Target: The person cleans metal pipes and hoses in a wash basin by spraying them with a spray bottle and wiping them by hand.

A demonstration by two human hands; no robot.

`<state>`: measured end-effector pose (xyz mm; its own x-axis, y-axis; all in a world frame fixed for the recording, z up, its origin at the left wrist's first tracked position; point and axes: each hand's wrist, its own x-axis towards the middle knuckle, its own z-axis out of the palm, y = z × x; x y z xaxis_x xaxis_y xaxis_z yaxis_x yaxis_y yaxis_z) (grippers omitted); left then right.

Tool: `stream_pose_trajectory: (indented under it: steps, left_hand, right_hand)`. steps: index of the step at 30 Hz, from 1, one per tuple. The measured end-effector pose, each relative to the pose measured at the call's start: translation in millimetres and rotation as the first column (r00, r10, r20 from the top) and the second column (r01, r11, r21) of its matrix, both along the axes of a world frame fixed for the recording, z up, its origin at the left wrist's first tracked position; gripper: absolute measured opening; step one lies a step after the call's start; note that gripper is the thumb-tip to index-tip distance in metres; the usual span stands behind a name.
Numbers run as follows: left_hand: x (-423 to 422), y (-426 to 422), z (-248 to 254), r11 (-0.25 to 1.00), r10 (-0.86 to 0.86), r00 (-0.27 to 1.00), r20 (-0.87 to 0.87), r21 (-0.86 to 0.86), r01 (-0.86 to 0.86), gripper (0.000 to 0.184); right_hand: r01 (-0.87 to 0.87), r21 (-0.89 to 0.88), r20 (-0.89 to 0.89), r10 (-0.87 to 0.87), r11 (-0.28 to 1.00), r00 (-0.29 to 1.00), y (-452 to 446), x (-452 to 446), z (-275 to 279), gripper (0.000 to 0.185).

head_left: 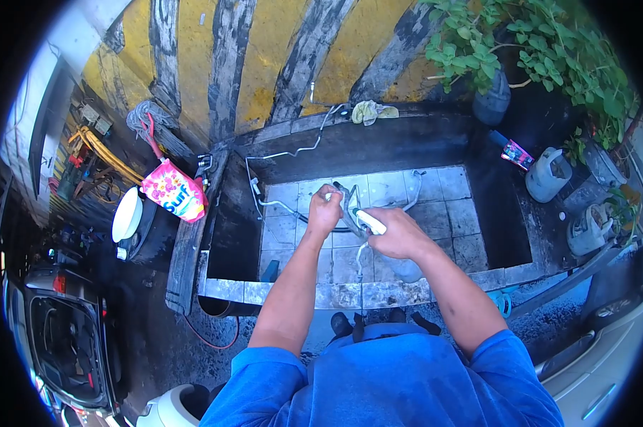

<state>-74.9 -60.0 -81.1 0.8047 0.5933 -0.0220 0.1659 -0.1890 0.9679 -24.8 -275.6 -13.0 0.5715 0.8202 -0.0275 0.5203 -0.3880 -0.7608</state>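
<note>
Over the tiled basin (460,208), both my hands are closed and close together. My left hand (326,211) grips a bent metal pipe assembly (351,203) near its upper end. In my right hand (401,233) is a white-handled scrub brush (371,222), held against the pipe; its far side is hidden. Below the hands a thin metal tube end (360,267) points toward the front rim. Another bent thin pipe (289,153) leans over the basin's back left edge. A pale round container (405,269) sits partly hidden under my right forearm.
A pink Surf detergent bag (175,191) stands left of the basin, beside a white bowl (127,215). A yellow-green cloth (372,112) lies on the back rim. Cut plastic jugs (549,175) and a leafy plant (542,50) are at the right. Parked vehicles flank the work area.
</note>
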Motion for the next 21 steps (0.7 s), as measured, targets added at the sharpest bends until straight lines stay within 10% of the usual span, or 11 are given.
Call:
stream_pose_trajectory:
  steps: [9,21]
  left_hand:
    - [-21,31,-2,0.953,-0.146,0.973,0.180,-0.240,0.187,0.049]
    - [-11,22,-1,0.946,-0.192,0.968,0.162,-0.232,0.226,0.046]
  right_hand:
    - [-0.069,0.042,-0.054,0.071,0.997,0.996,12,-6,8,0.054]
    - [-0.117,0.146,0.025,0.114,0.982,0.993,13,8,-3,0.051]
